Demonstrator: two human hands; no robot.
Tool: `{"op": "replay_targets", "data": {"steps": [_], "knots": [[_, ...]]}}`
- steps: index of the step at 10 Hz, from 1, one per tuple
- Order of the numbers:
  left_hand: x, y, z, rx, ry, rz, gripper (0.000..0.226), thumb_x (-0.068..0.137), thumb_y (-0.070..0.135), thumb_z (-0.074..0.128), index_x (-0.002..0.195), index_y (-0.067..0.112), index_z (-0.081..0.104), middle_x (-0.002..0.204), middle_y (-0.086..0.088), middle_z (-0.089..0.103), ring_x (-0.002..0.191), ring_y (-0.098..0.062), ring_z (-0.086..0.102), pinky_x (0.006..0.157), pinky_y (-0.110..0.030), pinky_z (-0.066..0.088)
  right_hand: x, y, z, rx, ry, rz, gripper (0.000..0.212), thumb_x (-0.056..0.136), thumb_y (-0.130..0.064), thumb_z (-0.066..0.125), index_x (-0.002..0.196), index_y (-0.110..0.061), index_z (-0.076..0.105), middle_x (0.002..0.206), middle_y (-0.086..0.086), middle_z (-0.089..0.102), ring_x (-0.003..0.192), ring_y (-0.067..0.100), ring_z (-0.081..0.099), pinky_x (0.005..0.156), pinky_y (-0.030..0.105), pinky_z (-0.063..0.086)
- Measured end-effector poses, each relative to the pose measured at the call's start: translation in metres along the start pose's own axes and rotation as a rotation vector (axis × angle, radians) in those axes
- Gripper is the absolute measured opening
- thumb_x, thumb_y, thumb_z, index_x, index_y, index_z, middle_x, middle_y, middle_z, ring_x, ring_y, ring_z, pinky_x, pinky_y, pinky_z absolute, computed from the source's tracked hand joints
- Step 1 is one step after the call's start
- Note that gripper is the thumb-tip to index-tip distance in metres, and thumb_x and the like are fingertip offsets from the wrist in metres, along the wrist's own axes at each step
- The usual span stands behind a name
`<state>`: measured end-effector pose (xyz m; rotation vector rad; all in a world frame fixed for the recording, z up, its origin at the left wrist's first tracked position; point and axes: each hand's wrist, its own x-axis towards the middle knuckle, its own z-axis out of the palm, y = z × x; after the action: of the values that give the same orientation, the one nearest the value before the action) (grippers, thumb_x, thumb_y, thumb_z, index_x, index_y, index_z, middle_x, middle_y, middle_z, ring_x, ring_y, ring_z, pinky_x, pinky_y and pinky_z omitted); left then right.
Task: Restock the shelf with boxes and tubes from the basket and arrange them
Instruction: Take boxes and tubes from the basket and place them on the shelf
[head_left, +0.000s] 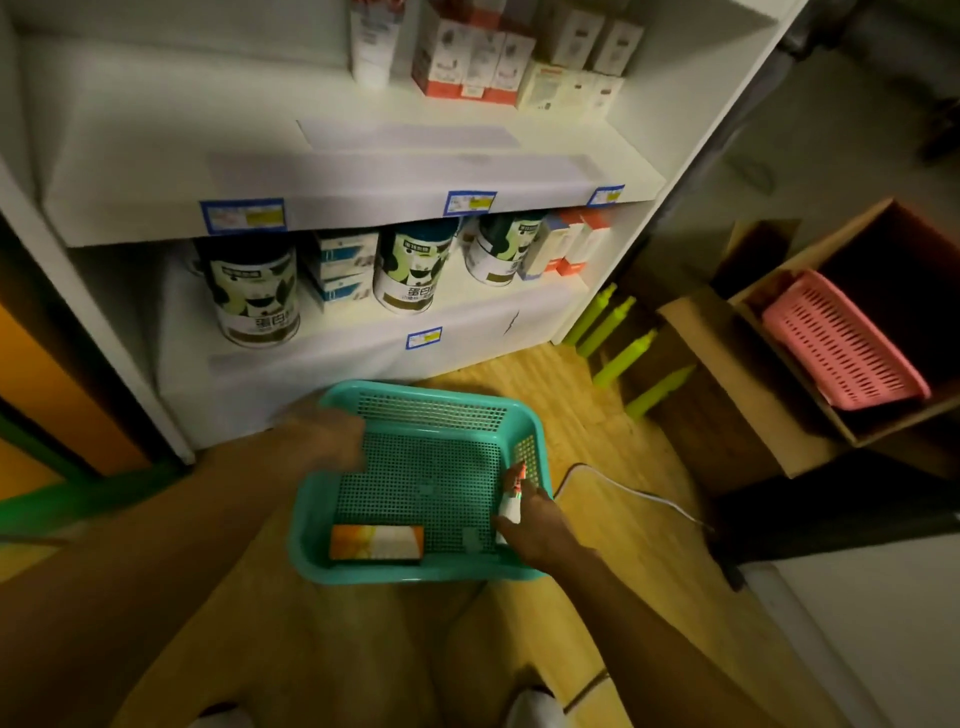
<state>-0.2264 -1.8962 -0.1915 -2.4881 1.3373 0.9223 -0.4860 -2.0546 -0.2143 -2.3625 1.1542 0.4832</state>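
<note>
White shelf (363, 176), "蛋白" tins (410, 270), blue price tags (242, 214)

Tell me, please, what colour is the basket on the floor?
Teal green basket, seen in the head view.

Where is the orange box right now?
In the head view, the orange box lies flat in the near left corner of the teal basket on the floor, across from the right hand holding a tube.
</note>
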Motion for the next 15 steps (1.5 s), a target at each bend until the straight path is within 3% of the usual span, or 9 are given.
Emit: {"op": "replay_targets", "data": {"steps": [2, 3, 5, 7, 9, 10, 11, 13, 15], "knots": [[0.013, 0.027, 0.038, -0.14, -0.089, 0.079, 0.041, 0.088, 0.039, 0.066, 0.121, 0.015, 0.064, 0.123, -0.007, 0.066, 0.107, -0.024, 0.064, 0.088, -0.033, 0.053, 0.027, 0.012, 0.033, 0.181, -0.01, 0.168, 0.045, 0.087, -0.037, 0.063, 0.12, -0.008, 0.055, 0.115, 0.012, 0.063, 0.1, 0.028, 0.062, 0.074, 0.031, 0.045], [0.022, 0.039, 0.054, -0.141, -0.107, 0.125, 0.042, 0.086, 0.038, 0.071, 0.122, 0.017, 0.063, 0.12, -0.006, 0.066, 0.107, -0.023, 0.063, 0.079, -0.029, 0.047, 0.037, 0.014, 0.043, 0.253, 0.0, 0.226, 0.046, 0.09, -0.035, 0.066, 0.125, -0.008, 0.053, 0.12, 0.012, 0.063, 0.1, 0.026, 0.061, 0.074, 0.032, 0.046], [0.047, 0.044, 0.096, 0.024, -0.25, 0.116, 0.07, 0.072, 0.043, 0.084, 0.13, 0.014, 0.058, 0.126, -0.006, 0.063, 0.111, -0.023, 0.062, 0.088, -0.032, 0.054, 0.066, 0.036, 0.08, 0.226, 0.052, 0.263, 0.073, 0.076, -0.054, 0.055, 0.131, -0.007, 0.049, 0.127, 0.019, 0.06, 0.108, 0.034, 0.063, 0.085, 0.041, 0.056], [0.061, 0.039, 0.115, 0.056, -0.244, 0.15, 0.048, 0.079, 0.03, 0.079, 0.121, 0.013, 0.063, 0.12, -0.007, 0.066, 0.106, -0.023, 0.064, 0.081, -0.03, 0.051, 0.066, 0.019, 0.074, 0.099, 0.133, 0.372, 0.064, 0.091, -0.04, 0.061, 0.14, -0.005, 0.039, 0.137, 0.019, 0.047, 0.119, 0.038, 0.057, 0.092, 0.041, 0.05], [0.068, 0.039, 0.121, 0.095, -0.258, 0.152, 0.047, 0.088, 0.028, 0.071, 0.13, 0.013, 0.059, 0.129, -0.007, 0.061, 0.118, -0.025, 0.06, 0.098, -0.034, 0.05, 0.081, 0.01, 0.087, 0.078, 0.295, 0.384, 0.038, 0.101, -0.044, 0.039, 0.109, -0.012, 0.058, 0.111, 0.011, 0.064, 0.093, 0.028, 0.067, 0.081, 0.038, 0.058], [0.071, 0.037, 0.124, 0.114, -0.277, 0.184, 0.048, 0.084, 0.026, 0.076, 0.127, 0.014, 0.059, 0.129, -0.007, 0.06, 0.116, -0.024, 0.06, 0.098, -0.034, 0.051, 0.086, 0.016, 0.1, 0.082, 0.343, 0.358, 0.054, 0.099, -0.05, 0.018, 0.1, -0.014, 0.058, 0.087, 0.005, 0.07, 0.076, 0.024, 0.07, 0.069, 0.035, 0.06], [0.075, 0.037, 0.132, 0.055, -0.301, 0.204, 0.049, 0.082, 0.025, 0.078, 0.125, 0.015, 0.058, 0.128, -0.007, 0.06, 0.115, -0.024, 0.059, 0.097, -0.033, 0.051, 0.083, 0.019, 0.097, 0.119, 0.354, 0.366, 0.058, 0.098, -0.059, 0.02, 0.089, -0.015, 0.056, 0.076, -0.001, 0.066, 0.063, 0.017, 0.063, 0.055, 0.025, 0.052], [0.06, 0.044, 0.12, -0.168, -0.131, 0.211, 0.039, 0.088, 0.038, 0.068, 0.119, 0.018, 0.055, 0.12, -0.003, 0.065, 0.108, -0.019, 0.062, 0.088, -0.03, 0.049, 0.077, 0.02, 0.07, 0.294, 0.253, 0.344, 0.03, 0.092, -0.048, 0.058, 0.092, -0.019, 0.058, 0.098, 0.005, 0.071, 0.079, 0.023, 0.063, 0.065, 0.027, 0.042], [0.031, 0.04, 0.056, -0.519, 0.222, 0.144, 0.043, 0.081, 0.055, 0.068, 0.11, 0.024, 0.062, 0.1, 0.005, 0.069, 0.088, -0.013, 0.066, 0.08, -0.031, 0.054, 0.056, 0.0, 0.015, 0.434, 0.281, 0.19, 0.039, 0.076, -0.032, 0.075, 0.108, -0.016, 0.06, 0.097, 0.006, 0.071, 0.092, 0.031, 0.067, 0.073, 0.041, 0.054]]}}
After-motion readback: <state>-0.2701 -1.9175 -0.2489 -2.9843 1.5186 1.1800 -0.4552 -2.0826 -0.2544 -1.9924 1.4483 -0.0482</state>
